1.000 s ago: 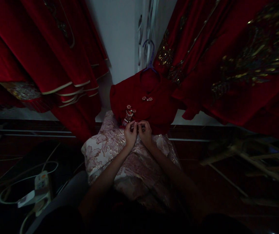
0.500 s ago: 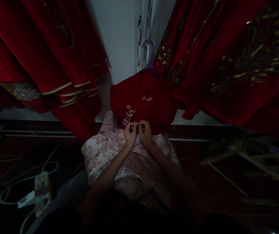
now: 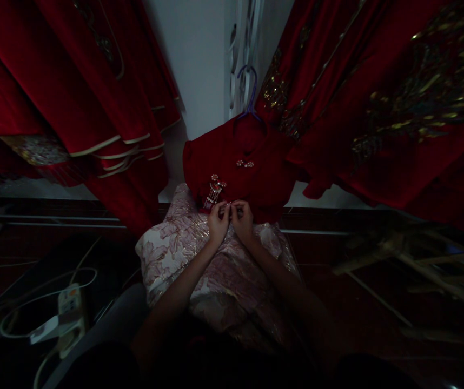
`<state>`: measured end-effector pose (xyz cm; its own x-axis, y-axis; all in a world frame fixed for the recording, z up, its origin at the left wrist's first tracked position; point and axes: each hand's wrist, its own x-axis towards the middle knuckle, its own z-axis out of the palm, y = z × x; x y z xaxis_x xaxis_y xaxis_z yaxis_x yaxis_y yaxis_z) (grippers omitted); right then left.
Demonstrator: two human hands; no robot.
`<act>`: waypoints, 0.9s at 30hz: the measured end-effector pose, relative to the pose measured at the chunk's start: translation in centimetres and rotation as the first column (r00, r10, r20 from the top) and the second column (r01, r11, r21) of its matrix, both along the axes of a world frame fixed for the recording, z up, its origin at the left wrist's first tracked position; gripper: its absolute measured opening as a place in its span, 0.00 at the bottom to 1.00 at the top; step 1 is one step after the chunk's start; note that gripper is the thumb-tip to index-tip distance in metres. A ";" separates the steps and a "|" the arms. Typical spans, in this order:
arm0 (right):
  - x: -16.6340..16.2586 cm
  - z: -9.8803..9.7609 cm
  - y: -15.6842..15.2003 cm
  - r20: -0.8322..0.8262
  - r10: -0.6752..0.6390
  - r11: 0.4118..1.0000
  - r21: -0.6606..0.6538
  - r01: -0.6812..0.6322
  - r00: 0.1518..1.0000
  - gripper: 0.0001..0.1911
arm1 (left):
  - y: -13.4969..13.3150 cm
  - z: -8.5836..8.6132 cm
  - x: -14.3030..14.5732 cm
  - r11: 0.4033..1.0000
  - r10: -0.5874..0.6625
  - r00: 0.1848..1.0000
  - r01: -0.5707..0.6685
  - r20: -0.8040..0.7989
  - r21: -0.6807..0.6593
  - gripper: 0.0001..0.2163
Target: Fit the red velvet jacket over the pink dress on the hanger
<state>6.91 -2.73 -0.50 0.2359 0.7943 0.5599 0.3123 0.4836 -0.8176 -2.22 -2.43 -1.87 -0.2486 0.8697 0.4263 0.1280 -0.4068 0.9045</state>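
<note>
A small red garment hangs on a purple hanger over a pale floral brocade cloth on my lap. It has a pearl clasp near the collar and a tasselled pearl ornament lower left. My left hand and my right hand are side by side at the garment's lower front edge. Both are closed in a pinch on a small pearl fastening between the fingertips. The fastening is mostly hidden by my fingers.
Long red robes with cream trim hang at the left. Red robes with gold embroidery hang at the right. A white power strip with cables lies on the dark floor at lower left. A wooden frame stands at the right.
My two hands have drawn a little closer together at the garment's edge. Nothing else has moved.
</note>
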 end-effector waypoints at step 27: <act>0.1 0.8 -0.6 0.051 -0.037 0.998 0.046 0.034 0.998 0.06 | 0.1 -0.3 0.0 0.999 -0.031 0.999 0.031 0.031 0.006 0.13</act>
<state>6.96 -3.29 0.26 0.2334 0.7594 0.6073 0.3710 0.5077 -0.7775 -2.23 -2.32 -2.17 -0.2347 0.8751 0.4232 0.0866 -0.4148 0.9058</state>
